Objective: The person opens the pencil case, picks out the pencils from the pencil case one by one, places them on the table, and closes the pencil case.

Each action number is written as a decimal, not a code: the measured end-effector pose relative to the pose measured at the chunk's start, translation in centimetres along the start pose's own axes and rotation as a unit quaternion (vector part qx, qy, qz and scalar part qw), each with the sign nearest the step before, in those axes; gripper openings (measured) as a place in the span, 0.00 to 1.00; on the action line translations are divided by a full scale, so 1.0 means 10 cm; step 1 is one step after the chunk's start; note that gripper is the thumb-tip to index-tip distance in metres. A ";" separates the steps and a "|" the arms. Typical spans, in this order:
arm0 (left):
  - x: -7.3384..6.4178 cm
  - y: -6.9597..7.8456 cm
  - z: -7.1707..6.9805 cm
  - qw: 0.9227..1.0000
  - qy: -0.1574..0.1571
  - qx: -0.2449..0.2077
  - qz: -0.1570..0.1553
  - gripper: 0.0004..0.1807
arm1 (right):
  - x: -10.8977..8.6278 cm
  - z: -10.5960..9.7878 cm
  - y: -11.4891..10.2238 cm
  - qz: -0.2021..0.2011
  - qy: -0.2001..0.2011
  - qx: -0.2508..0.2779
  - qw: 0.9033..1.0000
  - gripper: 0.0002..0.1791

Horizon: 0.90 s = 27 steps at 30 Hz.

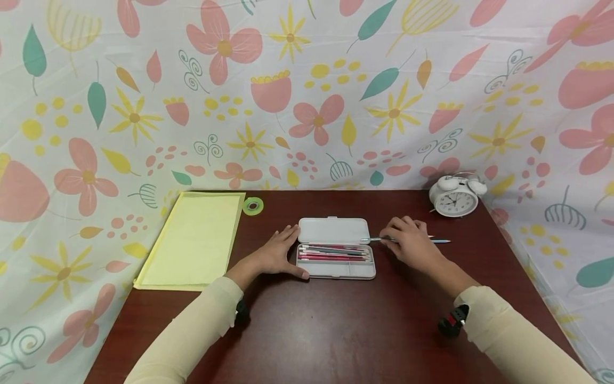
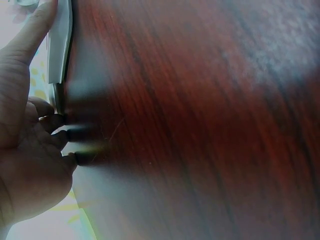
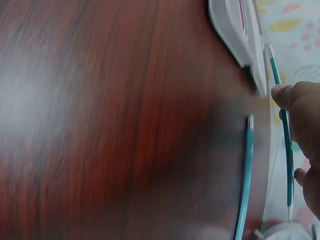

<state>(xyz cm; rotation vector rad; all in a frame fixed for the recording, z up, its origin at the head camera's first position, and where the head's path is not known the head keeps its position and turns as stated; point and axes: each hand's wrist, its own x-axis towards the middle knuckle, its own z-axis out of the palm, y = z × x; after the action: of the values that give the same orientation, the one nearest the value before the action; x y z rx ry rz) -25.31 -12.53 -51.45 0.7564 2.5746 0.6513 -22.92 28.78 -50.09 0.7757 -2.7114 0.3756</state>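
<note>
A white pencil case (image 1: 333, 230) lies open on the table, lid folded back. Its tray holds several pencils (image 1: 336, 252), pink-red and dark. My left hand (image 1: 275, 253) rests at the case's left side, fingers straight, thumb by the near corner and fingertips by the lid. In the left wrist view, the thumb lies along the case's edge (image 2: 61, 45). My right hand (image 1: 410, 242), right of the case, pinches a teal pencil (image 3: 287, 137), whose eraser end points toward the case. A second, blue pencil (image 3: 245, 175) lies on the table below that hand.
A white alarm clock (image 1: 455, 197) stands at the table's back right. Yellow sheets (image 1: 192, 240) lie at the left, with a green tape roll (image 1: 252, 206) beside them. A flower-print cloth (image 1: 316, 106) hangs behind the dark wooden table (image 1: 336, 330).
</note>
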 end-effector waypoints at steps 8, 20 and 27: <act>-0.01 0.02 0.00 1.000 0.005 0.003 0.005 0.79 | -0.24 -0.04 0.28 0.027 0.002 -0.002 1.000 0.07; -0.01 0.02 -0.02 1.000 -0.001 0.010 -0.002 0.79 | -0.48 -0.01 0.55 0.037 0.023 -0.024 0.999 0.10; -0.02 0.03 -0.02 1.000 -0.002 0.005 -0.002 0.79 | -0.48 0.00 0.56 0.028 0.033 -0.030 0.999 0.10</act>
<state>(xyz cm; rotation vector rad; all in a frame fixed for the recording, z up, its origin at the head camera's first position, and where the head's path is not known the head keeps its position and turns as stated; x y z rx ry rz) -25.14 -12.51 -51.06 0.7536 2.5777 0.6362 -22.07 35.59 -52.69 0.6602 -2.6747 0.3236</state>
